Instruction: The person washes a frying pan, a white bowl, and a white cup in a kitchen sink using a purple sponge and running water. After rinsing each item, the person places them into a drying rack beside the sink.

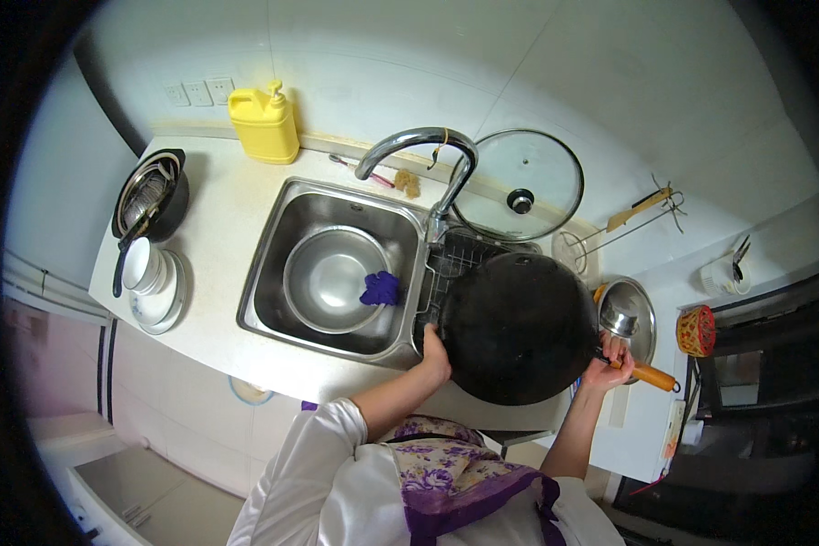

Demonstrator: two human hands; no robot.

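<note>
A large black wok (pixel 519 327) is held between my two hands, over the drying-rack side of the sink. My left hand (pixel 437 355) grips its rim on the left. On the right, my right hand (pixel 609 362) holds the wok where its wooden handle (pixel 655 377) joins it, and the handle's tip sticks out past the fingers. Left of the wok, a steel basin (pixel 334 273) sits in the sink bowl (pixel 266 300), with a purple cloth (pixel 380 289) at its right side. A wire rack (pixel 450 259) shows partly behind the wok.
A chrome faucet (pixel 416 136) arches above the sink. Behind it a glass lid (pixel 519 170) leans on the wall. A yellow jug (pixel 263 126), a black pot (pixel 170 198) and stacked bowls (pixel 143 266) stand to the left. Steel bowls (pixel 621 307) sit right of the wok.
</note>
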